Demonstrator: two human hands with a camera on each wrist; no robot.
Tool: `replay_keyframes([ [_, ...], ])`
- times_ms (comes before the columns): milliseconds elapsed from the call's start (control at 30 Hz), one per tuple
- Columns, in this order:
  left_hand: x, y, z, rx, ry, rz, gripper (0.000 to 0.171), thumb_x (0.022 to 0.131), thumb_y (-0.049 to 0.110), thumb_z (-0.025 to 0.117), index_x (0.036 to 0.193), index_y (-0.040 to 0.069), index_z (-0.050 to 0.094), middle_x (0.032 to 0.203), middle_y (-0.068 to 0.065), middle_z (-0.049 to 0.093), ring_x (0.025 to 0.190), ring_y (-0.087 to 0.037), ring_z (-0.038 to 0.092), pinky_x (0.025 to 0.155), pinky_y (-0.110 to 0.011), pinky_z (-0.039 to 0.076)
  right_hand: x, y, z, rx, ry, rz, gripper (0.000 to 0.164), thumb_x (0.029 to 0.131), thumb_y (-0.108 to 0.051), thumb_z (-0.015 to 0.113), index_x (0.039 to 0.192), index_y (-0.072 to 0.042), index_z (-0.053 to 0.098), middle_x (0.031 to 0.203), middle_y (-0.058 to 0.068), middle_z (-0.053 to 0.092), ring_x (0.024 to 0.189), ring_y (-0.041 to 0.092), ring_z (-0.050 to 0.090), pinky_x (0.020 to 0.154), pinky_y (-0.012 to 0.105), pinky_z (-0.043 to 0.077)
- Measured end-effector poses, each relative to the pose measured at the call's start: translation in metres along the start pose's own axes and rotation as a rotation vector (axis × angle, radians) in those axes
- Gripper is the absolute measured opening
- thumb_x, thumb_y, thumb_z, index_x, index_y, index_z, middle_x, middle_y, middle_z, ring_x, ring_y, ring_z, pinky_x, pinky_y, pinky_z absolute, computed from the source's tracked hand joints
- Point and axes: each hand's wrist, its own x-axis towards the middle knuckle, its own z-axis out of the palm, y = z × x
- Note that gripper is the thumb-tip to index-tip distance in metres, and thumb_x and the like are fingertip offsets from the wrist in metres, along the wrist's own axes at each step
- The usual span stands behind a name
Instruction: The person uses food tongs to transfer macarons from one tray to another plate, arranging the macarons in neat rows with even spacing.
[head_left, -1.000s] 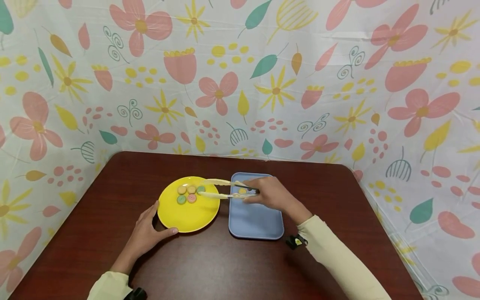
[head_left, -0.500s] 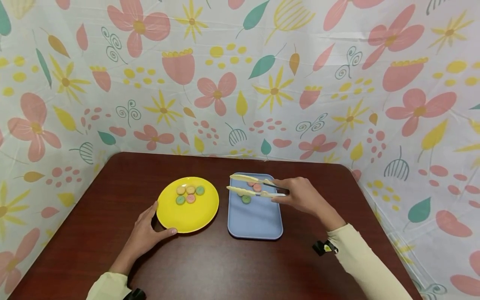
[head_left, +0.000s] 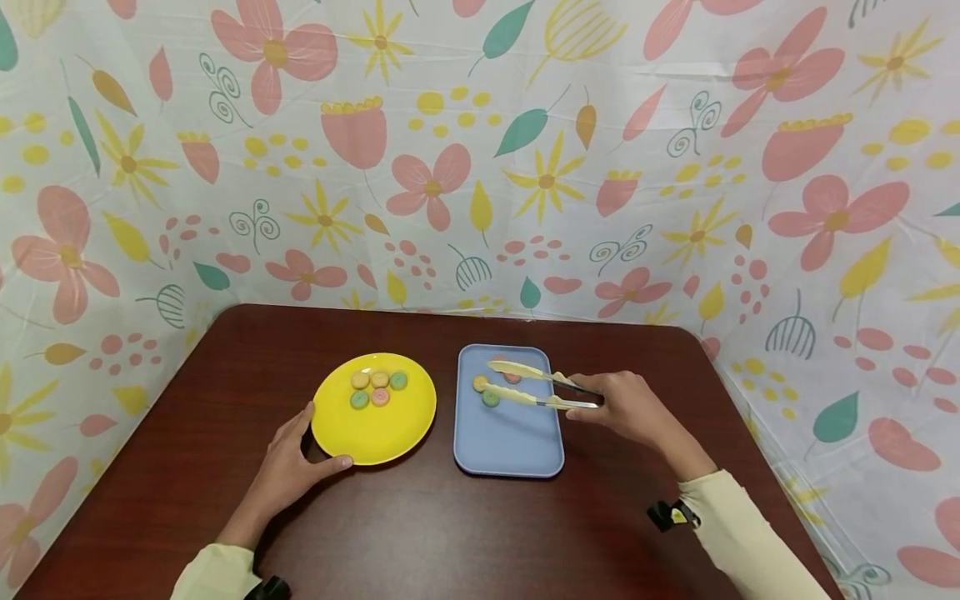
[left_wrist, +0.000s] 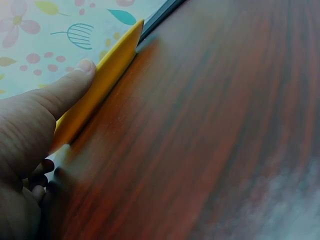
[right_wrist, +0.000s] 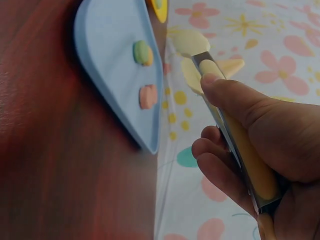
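My left hand (head_left: 288, 458) holds the rim of a round yellow plate (head_left: 375, 437), thumb along its near edge and fingers at its left side. Small yellow, green and pink macarons (head_left: 380, 397) lie grouped on the plate's far half. With my right hand (head_left: 626, 404) I grip pale-tipped metal tongs (head_left: 558, 402), whose two arms stand apart with nothing between the tips. Below the tongs is a blue rectangular tray (head_left: 510, 446). On it lie a yellow macaron (head_left: 479, 383), a green macaron (head_left: 491, 399) and pink macarons (right_wrist: 148, 96), partly hidden by the tongs in the head view.
Plate and tray stand side by side, a narrow gap between them, on a dark reddish-brown table (head_left: 420, 533). A flower-printed cloth (head_left: 465, 275) hangs directly behind the table's far edge and along both sides.
My right hand has drawn the tongs rightward from over the plate to above the tray, then slightly lower. My left hand stays at the plate.
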Motion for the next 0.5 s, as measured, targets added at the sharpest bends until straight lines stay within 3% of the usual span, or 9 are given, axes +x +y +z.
replay_keyframes([
  [200, -0.001, 0.001, 0.001, -0.004, -0.004, 0.005, 0.125, 0.078, 0.059, 0.084, 0.164, 0.002, 0.012, 0.165, -0.026, 0.023, 0.149, -0.051, 0.017, 0.109, -0.076, 0.024, -0.007, 0.008, 0.009, 0.014, -0.011, 0.032, 0.052, 0.086, -0.033, 0.084, 0.131, -0.009, 0.071, 0.106, 0.004, 0.077, 0.066, 0.009, 0.051, 0.057, 0.026, 0.042],
  [500, -0.001, 0.001, 0.000, 0.002, -0.003, -0.001, 0.126, 0.077, 0.059, 0.084, 0.164, 0.002, 0.012, 0.166, -0.026, 0.022, 0.149, -0.051, 0.016, 0.108, -0.077, 0.024, -0.014, 0.016, 0.024, 0.020, -0.013, 0.032, 0.051, 0.084, -0.033, 0.085, 0.127, -0.009, 0.073, 0.113, 0.007, 0.076, 0.084, 0.013, 0.066, 0.071, 0.033, 0.054],
])
